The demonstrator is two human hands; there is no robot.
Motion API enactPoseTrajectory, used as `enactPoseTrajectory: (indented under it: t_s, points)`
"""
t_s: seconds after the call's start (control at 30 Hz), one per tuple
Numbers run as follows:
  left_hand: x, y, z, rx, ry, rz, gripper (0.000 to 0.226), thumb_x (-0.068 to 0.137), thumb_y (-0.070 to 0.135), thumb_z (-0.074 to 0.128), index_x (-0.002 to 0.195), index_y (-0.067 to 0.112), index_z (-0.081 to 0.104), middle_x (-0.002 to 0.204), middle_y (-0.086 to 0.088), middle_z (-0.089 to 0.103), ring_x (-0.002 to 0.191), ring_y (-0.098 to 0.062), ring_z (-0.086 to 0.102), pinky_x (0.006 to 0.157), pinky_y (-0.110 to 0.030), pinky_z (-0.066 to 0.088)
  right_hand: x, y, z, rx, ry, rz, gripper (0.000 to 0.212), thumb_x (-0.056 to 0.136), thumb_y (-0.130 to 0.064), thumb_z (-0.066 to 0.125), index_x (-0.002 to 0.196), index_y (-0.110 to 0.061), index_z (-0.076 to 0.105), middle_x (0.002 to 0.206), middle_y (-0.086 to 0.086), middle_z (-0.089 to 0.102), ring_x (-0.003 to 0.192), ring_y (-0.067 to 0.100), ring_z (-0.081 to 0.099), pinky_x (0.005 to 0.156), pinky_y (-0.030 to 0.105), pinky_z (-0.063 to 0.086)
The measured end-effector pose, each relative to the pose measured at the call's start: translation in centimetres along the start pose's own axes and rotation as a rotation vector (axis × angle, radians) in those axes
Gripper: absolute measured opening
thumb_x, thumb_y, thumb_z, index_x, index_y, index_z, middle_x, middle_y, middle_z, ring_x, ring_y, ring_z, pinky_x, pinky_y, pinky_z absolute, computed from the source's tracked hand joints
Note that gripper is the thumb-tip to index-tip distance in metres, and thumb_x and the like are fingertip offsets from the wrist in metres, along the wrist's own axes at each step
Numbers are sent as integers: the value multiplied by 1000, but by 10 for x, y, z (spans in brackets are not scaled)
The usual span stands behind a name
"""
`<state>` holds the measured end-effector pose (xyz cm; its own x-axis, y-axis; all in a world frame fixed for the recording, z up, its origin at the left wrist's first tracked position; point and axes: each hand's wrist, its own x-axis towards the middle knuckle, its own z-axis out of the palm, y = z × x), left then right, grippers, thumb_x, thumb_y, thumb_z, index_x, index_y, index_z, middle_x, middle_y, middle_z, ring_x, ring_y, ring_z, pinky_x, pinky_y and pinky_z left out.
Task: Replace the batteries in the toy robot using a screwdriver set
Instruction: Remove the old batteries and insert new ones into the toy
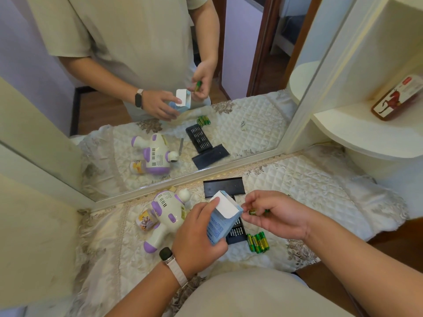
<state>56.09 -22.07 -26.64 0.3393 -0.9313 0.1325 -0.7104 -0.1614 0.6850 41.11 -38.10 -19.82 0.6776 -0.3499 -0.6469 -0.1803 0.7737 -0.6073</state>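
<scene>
My left hand [196, 227] is nearest me. Its fingers are curled round the lower half of the box [223, 221], and the thumb is laid up along the white flap. That keeps the mouth open and tipped toward my other hand.

Down on the cloth [320, 184], on my side of the right fingers, a short row of batteries [258, 242] lies side by side. I think they are parked there so they cannot roll and stay within easy reach.

My right hand [279, 213] sits just beside the box mouth. Thumb and fingertips pinch one green battery [257, 211], and the other fingers are loosely curled on nothing. My guess is that I am drawing fresh cells from the pack one at a time.

Under the box, mostly hidden by it, is the bit tray [235, 232]. It is close enough to grab a bit without shifting.

Left of my left fingers the robot [164, 213] lies on its side on the cloth, touching a small jar [146, 221]. I cannot tell from here whether its hatch is open.

Beyond both sets of fingers the tray's lid [223, 187] rests at the foot of the mirror [160, 88], well out of the way.
</scene>
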Motion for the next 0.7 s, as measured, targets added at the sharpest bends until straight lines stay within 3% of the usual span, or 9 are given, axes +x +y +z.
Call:
enactPoseTrajectory:
  t_s: [0.13, 0.27, 0.4, 0.53, 0.7]
  points:
    - [0, -2, -3, -50, 27, -47, 82, 65, 41, 62, 140, 39, 28, 129, 10, 47, 114, -2, 45, 84, -22, 48, 1, 2, -1, 9, 72, -53, 43, 76, 27, 22, 92, -1, 52, 111, 33, 60, 105, 42, 65, 82, 32, 59]
    - [-3, -4, -4, -37, 29, -34, 82, 65, 40, 63, 141, 37, 31, 127, 9, 48, 111, -5, 48, 78, -27, 53, -2, 2, 3, -194, 154, -41, 22, 93, 13, 40, 106, -3, 47, 113, 26, 66, 96, 36, 71, 57, 24, 59]
    - [-4, -4, -3, -23, 20, -21, 84, 64, 40, 64, 141, 37, 30, 126, 10, 47, 111, -6, 48, 75, -24, 51, -5, 0, 8, -485, 184, -75, 10, 100, -7, 46, 109, -7, 48, 94, 17, 74, 74, 27, 73, 44, 24, 50]
    - [-5, -2, -2, -14, 3, -3, 86, 65, 38, 64, 142, 38, 27, 127, 10, 47, 110, -5, 45, 74, -28, 54, -5, -2, 14, -733, 219, -157, 15, 100, -17, 45, 100, -4, 54, 69, 14, 72, 44, 23, 57, 36, 23, 37]
    - [-5, 2, -3, -3, -26, 18, 86, 65, 38, 64, 143, 37, 27, 126, 9, 47, 107, -4, 45, 74, -21, 51, 1, -1, 15, -707, 262, -269, 13, 94, -17, 57, 84, -8, 54, 61, 8, 62, 45, 18, 48, 42, 25, 35]
